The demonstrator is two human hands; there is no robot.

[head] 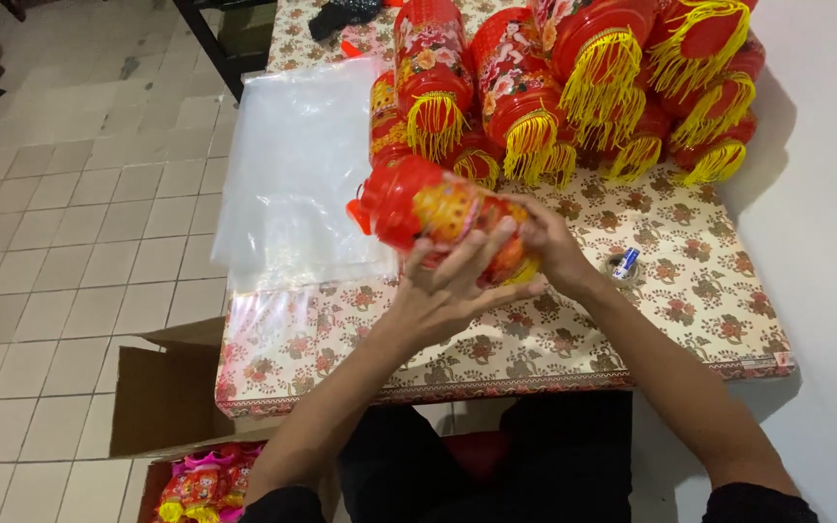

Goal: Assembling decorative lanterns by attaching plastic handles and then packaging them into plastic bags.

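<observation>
Bright, even indoor light falls from above and slightly left, casting soft shadows of the lanterns (pixel 573 77) onto the white wall (pixel 816 194) at the right. The plastic sheet (pixel 293 174) shows pale glare. The hands are slightly motion-blurred, and the tabletop (pixel 690 291) edges bend mildly from the wide lens.

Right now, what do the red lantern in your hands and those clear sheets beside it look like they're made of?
The red lantern looks like thin glossy plastic or coated paper, judging by its sheen and printed flowers; I can't tell which. The clear sheets look like soft plastic film: see-through, faintly milky, with shiny wrinkles.
</observation>
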